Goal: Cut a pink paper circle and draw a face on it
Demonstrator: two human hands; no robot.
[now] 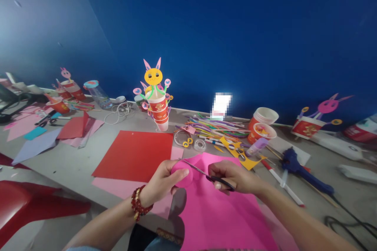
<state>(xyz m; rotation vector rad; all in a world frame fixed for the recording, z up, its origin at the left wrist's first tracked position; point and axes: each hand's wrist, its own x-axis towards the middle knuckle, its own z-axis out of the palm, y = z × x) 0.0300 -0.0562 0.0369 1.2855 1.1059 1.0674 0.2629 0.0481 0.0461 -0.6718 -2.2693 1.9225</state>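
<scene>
Over the pink sheet (226, 219), I've left hand (163, 178) pinching the disc (186, 180), right hand (237, 174) gripping scissors (211, 178) by its top edge; I'd rotate the disc, not the scissors.

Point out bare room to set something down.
Bare grey tabletop lies left of the large red paper sheet and behind it, beside the yellow-faced red paper cup stack. Crowded: around the thin multicoloured sticks and blue glue gun.

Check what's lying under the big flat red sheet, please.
Pale pink paper pokes out past the near and right edges of the red sheet. Whether anything else lies beneath can't be seen, because the red sheet covers it.
</scene>
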